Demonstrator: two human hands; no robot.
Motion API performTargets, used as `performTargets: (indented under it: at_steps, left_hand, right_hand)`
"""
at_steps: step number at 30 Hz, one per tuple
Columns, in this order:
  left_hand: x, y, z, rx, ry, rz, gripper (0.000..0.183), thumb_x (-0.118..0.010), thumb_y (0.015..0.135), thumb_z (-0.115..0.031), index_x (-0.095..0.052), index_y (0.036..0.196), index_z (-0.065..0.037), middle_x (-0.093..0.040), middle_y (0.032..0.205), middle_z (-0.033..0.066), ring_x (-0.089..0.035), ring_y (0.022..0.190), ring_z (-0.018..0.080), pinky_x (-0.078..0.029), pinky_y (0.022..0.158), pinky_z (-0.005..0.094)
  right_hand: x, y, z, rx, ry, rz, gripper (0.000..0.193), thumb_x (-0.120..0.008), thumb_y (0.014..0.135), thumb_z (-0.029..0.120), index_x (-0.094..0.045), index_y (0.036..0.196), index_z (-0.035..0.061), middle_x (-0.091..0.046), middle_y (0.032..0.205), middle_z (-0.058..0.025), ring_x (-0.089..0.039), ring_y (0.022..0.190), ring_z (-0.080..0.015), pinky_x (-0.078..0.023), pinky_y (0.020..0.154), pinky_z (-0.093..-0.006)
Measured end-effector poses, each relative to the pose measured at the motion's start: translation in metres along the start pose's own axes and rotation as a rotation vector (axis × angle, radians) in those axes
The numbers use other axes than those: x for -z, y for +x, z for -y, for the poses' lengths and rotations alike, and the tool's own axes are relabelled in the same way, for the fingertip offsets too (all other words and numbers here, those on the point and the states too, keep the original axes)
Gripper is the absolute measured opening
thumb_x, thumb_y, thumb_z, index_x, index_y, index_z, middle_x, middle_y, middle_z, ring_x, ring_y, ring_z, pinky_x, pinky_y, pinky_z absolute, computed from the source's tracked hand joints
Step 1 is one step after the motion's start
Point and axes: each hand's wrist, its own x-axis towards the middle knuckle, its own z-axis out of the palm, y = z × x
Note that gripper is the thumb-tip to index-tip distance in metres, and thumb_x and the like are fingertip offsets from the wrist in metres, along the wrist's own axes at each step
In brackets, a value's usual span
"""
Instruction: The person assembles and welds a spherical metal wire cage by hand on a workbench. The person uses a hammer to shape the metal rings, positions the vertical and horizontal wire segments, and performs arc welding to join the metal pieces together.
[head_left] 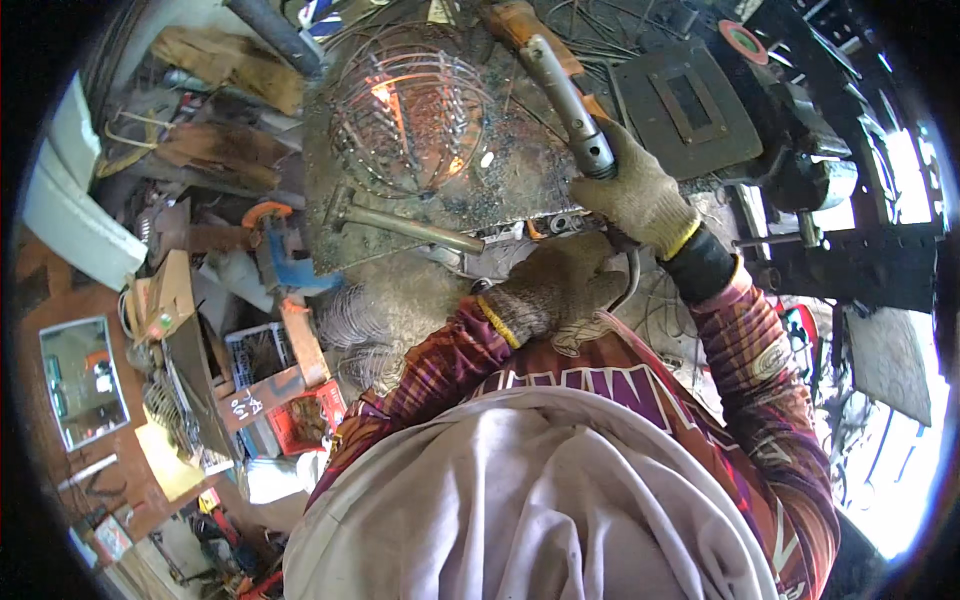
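Note:
My right hand (640, 185), in a knit work glove, is wrapped around the near end of a grey metal tube (560, 90) with holes along it. The tube slants away to the upper left over the worktable (520, 190). My left hand (555, 285), also gloved, is held near my belly with its fingers curled in. A curved grey rod or cable (630, 280) shows beside its fingertips; what the fingers hold is hidden. On the table lies a round cage of bent metal wire (345, 125), with bright orange spots inside it. A hammer (410, 225) rests along the table's near edge.
A dark welding shield (740, 125) with a rectangular window lies at the right, near a round disc (742, 42). Thin rods (590, 40) lie at the back. Left of the table are a blue-and-orange clamp (280, 250), wood pieces (225, 155) and a red crate (305, 420).

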Motion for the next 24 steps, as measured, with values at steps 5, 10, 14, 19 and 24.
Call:
performTargets:
  at_steps: [5, 10, 14, 19, 24]
  left_hand:
    - [0.037, -0.021, -0.003, -0.148, -0.075, -0.069, 0.03, -0.067, 0.092, -0.028, -0.062, 0.109, -0.003, -0.066, 0.091, 0.0211, -0.068, 0.084, 0.0396, -0.053, 0.071, 0.0452]
    - [0.064, -0.043, 0.009, -0.07, -0.046, 0.015, 0.024, -0.068, 0.091, -0.024, -0.061, 0.103, -0.004, -0.066, 0.085, 0.0183, -0.067, 0.081, 0.039, -0.053, 0.07, 0.0443]
    - [0.095, -0.067, 0.016, -0.066, -0.115, 0.013, 0.023, -0.068, 0.093, -0.017, -0.064, 0.11, -0.002, -0.067, 0.088, 0.0178, -0.069, 0.08, 0.0325, -0.055, 0.072, 0.0396]
    - [0.123, -0.107, 0.042, -0.164, -0.171, -0.269, 0.019, -0.068, 0.094, -0.011, -0.065, 0.111, -0.002, -0.069, 0.09, 0.0146, -0.069, 0.077, 0.0279, -0.055, 0.073, 0.0379]
    - [0.171, -0.145, 0.074, 0.119, 0.0, -0.512, 0.018, -0.066, 0.098, -0.011, -0.066, 0.114, -0.001, -0.073, 0.101, 0.0122, -0.07, 0.089, 0.0197, -0.055, 0.077, 0.0333]
  right_hand:
    - [0.003, 0.003, 0.003, -0.052, -0.22, -0.114, 0.083, -0.076, 0.075, 0.032, -0.045, 0.146, 0.0034, -0.07, 0.113, -0.0263, -0.07, 0.106, -0.0405, -0.055, 0.092, -0.0442]
    - [-0.007, -0.009, 0.006, -0.074, -0.315, -0.166, 0.081, -0.075, 0.075, 0.031, -0.044, 0.146, 0.0037, -0.069, 0.116, -0.0276, -0.067, 0.111, -0.0422, -0.053, 0.095, -0.0448]
    - [-0.021, -0.029, 0.032, -0.328, -0.22, -0.114, 0.087, -0.077, 0.073, 0.029, -0.042, 0.149, 0.005, -0.067, 0.12, -0.0267, -0.067, 0.112, -0.04, -0.053, 0.093, -0.0435]
    - [-0.048, -0.074, -0.003, -0.439, 0.199, -0.154, 0.098, -0.08, 0.07, 0.021, -0.035, 0.156, 0.0079, -0.067, 0.114, -0.0159, -0.064, 0.105, -0.0252, -0.05, 0.094, -0.0361]
    - [-0.088, -0.122, -0.02, -0.442, 0.696, -0.239, 0.084, -0.075, 0.072, 0.002, -0.041, 0.149, 0.0047, -0.063, 0.11, -0.0063, -0.061, 0.098, -0.0168, -0.053, 0.084, -0.0324]
